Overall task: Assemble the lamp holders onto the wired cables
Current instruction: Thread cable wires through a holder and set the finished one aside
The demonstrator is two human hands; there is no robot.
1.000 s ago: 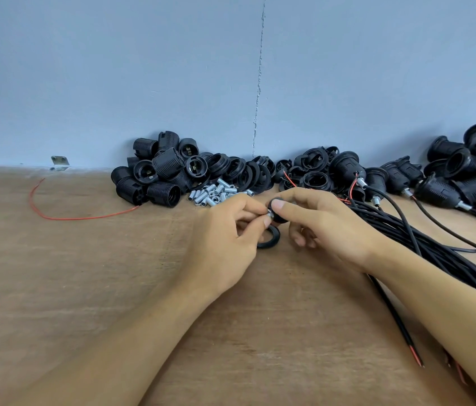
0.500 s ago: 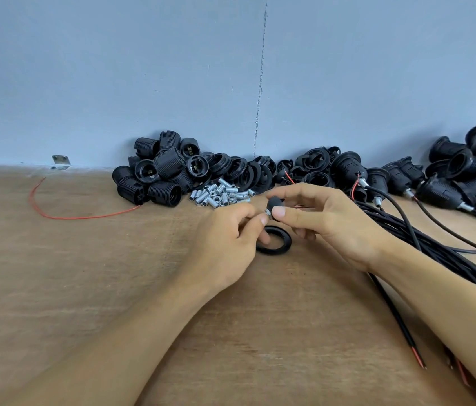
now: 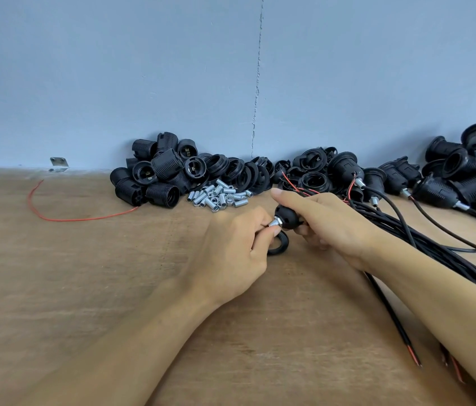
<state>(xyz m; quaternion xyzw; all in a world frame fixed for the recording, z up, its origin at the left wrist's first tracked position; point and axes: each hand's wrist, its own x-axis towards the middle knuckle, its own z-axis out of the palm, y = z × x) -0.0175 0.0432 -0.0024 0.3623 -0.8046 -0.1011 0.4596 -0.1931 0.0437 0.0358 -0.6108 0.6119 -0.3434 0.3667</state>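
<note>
Pale blue wall (image 3: 143, 68), split by one thin vertical crack (image 3: 257, 83), backed a brown wooden worktop (image 3: 84, 273), and everything I saw came from the head view alone.

Both hands met at the middle of the worktop. The left hand (image 3: 231, 253) pinched a short threaded metal tube (image 3: 275, 222) at its fingertips. The right hand (image 3: 339, 227) was clamped on a black holder cap (image 3: 288, 216), its forefinger lying straight over the top. Tube and cap touched, held just above a black ring (image 3: 279, 247) lying on the wood.

To my eye the tube was being screwed into the cap. Started at a tilt, it could cross the plastic thread and jam. The pinch was slight, so the tube could slip and roll off among the spares. The ring sat right under the left fingers and could be knocked aside. The cable bundle (image 3: 435, 244) ran beneath the right forearm, and a drag of that arm could snag it.

By count: two hands, one cap, one tube being fitted, one ring lying apart, one loose red wire (image 3: 55, 212), one metal bracket (image 3: 59, 164) at the wall. The heap of threaded bodies (image 3: 155, 177) showed about ten. The spare tubes (image 3: 219, 196) ran to two dozen or more, too jumbled to settle. Rings and caps (image 3: 242, 174) beyond them overlapped too much to number, as did the cables. Several wired holders (image 3: 450, 183) lay far right, some cut off by the edge.
</note>
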